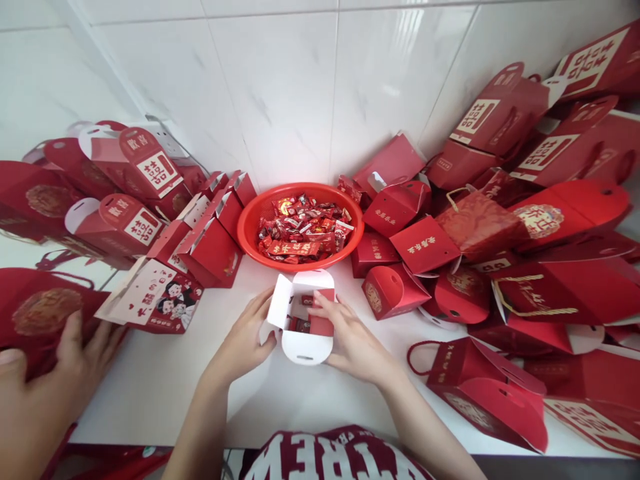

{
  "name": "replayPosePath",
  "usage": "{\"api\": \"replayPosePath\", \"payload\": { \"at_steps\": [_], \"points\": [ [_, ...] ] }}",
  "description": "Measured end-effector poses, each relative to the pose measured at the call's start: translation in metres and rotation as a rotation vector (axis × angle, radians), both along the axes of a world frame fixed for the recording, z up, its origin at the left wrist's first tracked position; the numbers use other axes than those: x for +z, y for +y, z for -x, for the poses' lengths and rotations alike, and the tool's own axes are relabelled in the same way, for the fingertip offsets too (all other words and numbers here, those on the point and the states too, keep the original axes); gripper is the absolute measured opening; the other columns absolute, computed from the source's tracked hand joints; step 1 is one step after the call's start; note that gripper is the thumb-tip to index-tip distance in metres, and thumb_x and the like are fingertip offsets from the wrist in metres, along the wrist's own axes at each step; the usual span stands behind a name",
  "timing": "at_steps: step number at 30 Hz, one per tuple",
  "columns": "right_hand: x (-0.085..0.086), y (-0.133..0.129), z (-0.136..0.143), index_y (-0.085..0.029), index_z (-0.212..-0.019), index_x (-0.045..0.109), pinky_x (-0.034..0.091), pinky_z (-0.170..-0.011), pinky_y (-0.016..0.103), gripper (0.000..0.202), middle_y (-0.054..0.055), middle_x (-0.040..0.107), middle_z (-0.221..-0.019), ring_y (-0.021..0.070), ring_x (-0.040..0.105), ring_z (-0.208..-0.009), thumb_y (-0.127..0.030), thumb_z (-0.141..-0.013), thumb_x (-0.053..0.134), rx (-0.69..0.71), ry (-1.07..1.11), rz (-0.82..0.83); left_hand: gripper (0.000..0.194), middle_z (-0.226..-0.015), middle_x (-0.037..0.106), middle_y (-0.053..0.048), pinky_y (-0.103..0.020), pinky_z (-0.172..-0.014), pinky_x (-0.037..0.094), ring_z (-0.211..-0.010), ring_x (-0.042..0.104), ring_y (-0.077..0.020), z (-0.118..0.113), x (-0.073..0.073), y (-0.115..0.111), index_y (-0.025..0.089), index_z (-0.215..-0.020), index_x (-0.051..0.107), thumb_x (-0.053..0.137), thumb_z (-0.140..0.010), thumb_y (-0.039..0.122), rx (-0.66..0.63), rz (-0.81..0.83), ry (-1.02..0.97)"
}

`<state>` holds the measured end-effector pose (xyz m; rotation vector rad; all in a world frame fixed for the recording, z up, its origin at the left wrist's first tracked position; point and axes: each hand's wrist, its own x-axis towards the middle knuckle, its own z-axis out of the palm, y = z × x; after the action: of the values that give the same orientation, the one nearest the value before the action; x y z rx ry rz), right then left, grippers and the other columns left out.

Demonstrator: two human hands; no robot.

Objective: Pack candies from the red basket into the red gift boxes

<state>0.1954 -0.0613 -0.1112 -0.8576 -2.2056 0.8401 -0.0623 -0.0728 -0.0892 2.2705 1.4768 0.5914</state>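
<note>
In front of me on the white table stands a small gift box (307, 349), its flaps open and a few wrapped candies (301, 325) lying inside. My left hand (246, 340) grips its left side, fingers behind and thumb in front. At the right side, my right hand (353, 337) holds the box, with its fingers over the red right flap and reaching toward the opening. Just behind the box is a red plastic basket (249, 247) heaped with wrapped candies (305, 230).
Red gift boxes (425, 245) are piled along the right. More boxes (157, 175) stand at the left, including one with a cartoon couple (155, 293). Another person's hands (60, 380) hold a red box (45, 310) at the far left. A tiled wall (280, 87) rises behind.
</note>
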Motion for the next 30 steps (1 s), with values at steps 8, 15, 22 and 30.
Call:
{"api": "replayPosePath", "payload": {
  "at_steps": [8, 15, 22, 30],
  "points": [
    [-0.010, -0.002, 0.008, -0.025, -0.152, 0.026, 0.040, -0.112, 0.047, 0.054, 0.013, 0.048, -0.145, 0.0232, 0.046, -0.134, -0.029, -0.102, 0.046, -0.193, 0.183, 0.096, 0.065, -0.162, 0.026, -0.005, -0.047, -0.121, 0.029, -0.148, 0.027, -0.0305, -0.008, 0.002, -0.007, 0.034, -0.150, 0.036, 0.060, -0.090, 0.045, -0.020, 0.084, -0.132],
    [-0.002, 0.000, 0.006, -0.023, -0.117, 0.060, 0.042, -0.109, 0.047, 0.022, 0.012, 0.052, -0.139, 0.0259, 0.047, -0.132, -0.032, -0.098, 0.053, -0.086, 0.202, 0.016, 0.081, -0.165, 0.015, -0.005, -0.047, -0.122, 0.026, -0.150, 0.022, -0.0309, -0.023, -0.004, -0.004, 0.036, -0.156, 0.024, 0.063, -0.087, 0.054, -0.061, 0.055, -0.092],
    [-0.012, -0.003, 0.015, -0.023, -0.124, 0.057, 0.037, -0.113, 0.051, 0.035, 0.014, 0.038, -0.150, 0.0304, 0.037, -0.140, -0.036, -0.092, 0.064, -0.219, 0.260, 0.061, 0.034, -0.162, 0.027, -0.006, -0.048, -0.120, 0.030, -0.146, 0.030, -0.0287, -0.030, -0.021, 0.000, 0.026, -0.129, 0.059, 0.046, -0.099, 0.038, -0.032, 0.051, -0.238],
    [-0.031, -0.003, 0.032, -0.026, -0.153, 0.024, 0.053, -0.098, 0.044, 0.076, 0.015, 0.042, -0.149, 0.0273, 0.057, -0.123, -0.037, -0.089, 0.063, -0.344, 0.517, 0.412, 0.055, -0.163, 0.025, -0.006, -0.039, -0.118, 0.037, -0.146, 0.033, -0.0219, -0.033, -0.022, -0.013, 0.030, -0.155, 0.021, 0.037, -0.103, 0.028, 0.037, 0.084, -0.401]
  ]
}}
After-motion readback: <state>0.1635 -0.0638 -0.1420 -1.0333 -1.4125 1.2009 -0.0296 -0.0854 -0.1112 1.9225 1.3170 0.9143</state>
